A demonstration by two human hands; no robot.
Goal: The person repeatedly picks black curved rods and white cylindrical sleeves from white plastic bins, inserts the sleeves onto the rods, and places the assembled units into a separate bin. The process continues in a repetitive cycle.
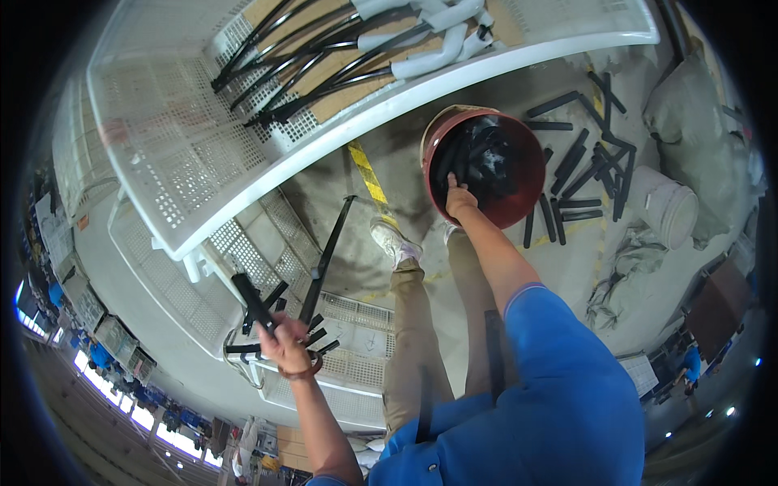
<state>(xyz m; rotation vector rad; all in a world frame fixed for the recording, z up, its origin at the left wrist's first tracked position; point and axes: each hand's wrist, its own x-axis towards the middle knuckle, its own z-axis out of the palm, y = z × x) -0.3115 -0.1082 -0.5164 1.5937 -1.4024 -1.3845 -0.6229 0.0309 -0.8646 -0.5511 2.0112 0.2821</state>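
My left hand (284, 344) is raised at the lower left and grips a bundle of long black metal rods (324, 259) tipped with black foam sleeves. One foam-covered end (253, 301) sticks up just left of the fingers. My right hand (460, 200) reaches down into a red bucket (531, 174) on the floor. Its fingers rest among several black foam tubes (478, 162) inside; whether they hold one I cannot tell.
A white perforated rack (174, 154) runs across the upper left, carrying black rods with grey sleeves (421, 49). Loose black foam tubes (583, 162) lie on the concrete floor right of the bucket. A white bucket (668, 206) and grey sacks (705, 113) stand further right.
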